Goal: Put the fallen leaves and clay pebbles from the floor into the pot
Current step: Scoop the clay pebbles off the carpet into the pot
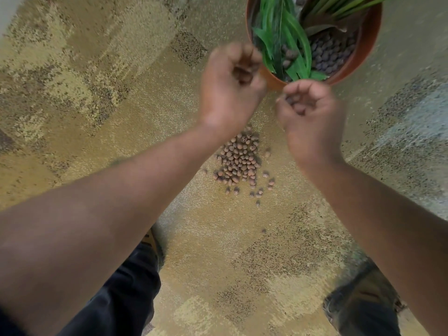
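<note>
A heap of clay pebbles [238, 163] lies on the carpet [97, 98] a little way short of the pot [363, 44], on our side of it, with a few strays scattered at the heap's near edge. We see our left hand [230, 86] raised at the pot's near-left rim and our right hand [309, 115] just before its near rim, each cupped around what look like pebbles, though blur softens them. Inside the pot lie green leaves [281, 44] and more dark pebbles.

Floor: mottled tan-and-brown speckled carpet [101, 98], darker patches scattered; greyer, paler area at right edge [417, 122].
</note>
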Demonstrator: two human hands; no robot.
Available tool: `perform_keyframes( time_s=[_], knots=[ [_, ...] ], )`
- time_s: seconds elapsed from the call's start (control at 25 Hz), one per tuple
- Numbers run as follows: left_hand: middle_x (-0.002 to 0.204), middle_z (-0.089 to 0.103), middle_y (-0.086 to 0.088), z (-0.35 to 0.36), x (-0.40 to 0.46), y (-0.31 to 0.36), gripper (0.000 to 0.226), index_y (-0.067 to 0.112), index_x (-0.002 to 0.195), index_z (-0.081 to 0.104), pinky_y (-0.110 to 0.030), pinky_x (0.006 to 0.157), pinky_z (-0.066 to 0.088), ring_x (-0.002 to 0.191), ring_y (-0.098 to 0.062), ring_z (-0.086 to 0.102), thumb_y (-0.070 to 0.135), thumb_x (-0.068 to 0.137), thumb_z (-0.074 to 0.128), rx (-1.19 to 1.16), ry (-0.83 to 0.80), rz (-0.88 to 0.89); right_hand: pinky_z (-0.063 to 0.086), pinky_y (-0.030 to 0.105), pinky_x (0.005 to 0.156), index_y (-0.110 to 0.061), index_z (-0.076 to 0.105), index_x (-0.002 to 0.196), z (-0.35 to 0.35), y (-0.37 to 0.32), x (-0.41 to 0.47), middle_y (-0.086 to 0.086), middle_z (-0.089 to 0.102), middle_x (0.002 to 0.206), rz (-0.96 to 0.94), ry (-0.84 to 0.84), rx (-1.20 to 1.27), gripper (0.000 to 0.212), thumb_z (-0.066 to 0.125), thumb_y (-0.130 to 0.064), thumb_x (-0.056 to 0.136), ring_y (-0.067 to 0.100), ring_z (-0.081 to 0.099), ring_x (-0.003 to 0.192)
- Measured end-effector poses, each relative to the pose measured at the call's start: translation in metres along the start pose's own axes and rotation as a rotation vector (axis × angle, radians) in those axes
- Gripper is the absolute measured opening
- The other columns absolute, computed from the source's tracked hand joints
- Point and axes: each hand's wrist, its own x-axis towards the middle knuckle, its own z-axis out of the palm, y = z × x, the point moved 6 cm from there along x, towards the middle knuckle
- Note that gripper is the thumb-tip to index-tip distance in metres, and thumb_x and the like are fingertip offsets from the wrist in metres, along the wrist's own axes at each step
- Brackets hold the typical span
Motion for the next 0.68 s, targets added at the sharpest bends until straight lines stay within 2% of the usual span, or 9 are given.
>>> perform_keyframes(
  time_s=[0.12, 0.28, 0.48, 0.68],
  knots=[
    [0.1, 0.064, -0.01, 0.013, 0.022, 0.036, 0.018, 0.003, 0.096, 0.066, -0.029, 0.074, 0.058, 0.086, -0.02, 0.065, -0.006, 0.08, 0.064, 0.031, -0.002, 0.167, 0.054, 0.015, 0.063, -0.024, 0.067, 0.09, -0.021, -0.028, 0.025, -0.012, 0.068, 0.078, -0.153, 0.158, 0.041, 0.025, 0.072, -0.001, 0.083, -0.004, 0.063, 0.064],
    [0.103, 0.059, -0.011, 0.029, 0.033, 0.04, 0.017, 0.0, 0.098, 0.066, -0.038, 0.076, 0.056, 0.09, -0.023, 0.061, -0.005, 0.083, 0.061, 0.238, -0.112, 0.276, 0.055, 0.016, 0.069, -0.006, 0.07, 0.101, -0.025, -0.019, 0.05, -0.007, 0.068, 0.083, -0.074, 0.187, 0.018, 0.019, 0.072, 0.001, 0.084, -0.003, 0.065, 0.069],
    [0.1, 0.059, -0.009, 0.033, 0.03, 0.029, 0.008, 0.002, 0.095, 0.066, -0.042, 0.075, 0.056, 0.089, -0.023, 0.06, 0.005, 0.087, 0.066, 0.303, -0.092, 0.319, 0.058, 0.017, 0.072, -0.007, 0.069, 0.106, -0.022, -0.009, 0.056, -0.005, 0.072, 0.088, -0.043, 0.149, 0.032, 0.021, 0.078, -0.006, 0.087, -0.002, 0.072, 0.077],
    [0.095, 0.057, -0.004, 0.034, 0.029, 0.027, 0.006, 0.002, 0.092, 0.066, -0.033, 0.07, 0.053, 0.085, -0.016, 0.055, 0.007, 0.088, 0.067, 0.307, -0.052, 0.339, 0.056, 0.013, 0.067, -0.019, 0.067, 0.094, -0.018, -0.011, 0.052, -0.015, 0.07, 0.079, -0.117, 0.112, -0.027, 0.014, 0.077, -0.01, 0.089, -0.009, 0.07, 0.068]
  ],
)
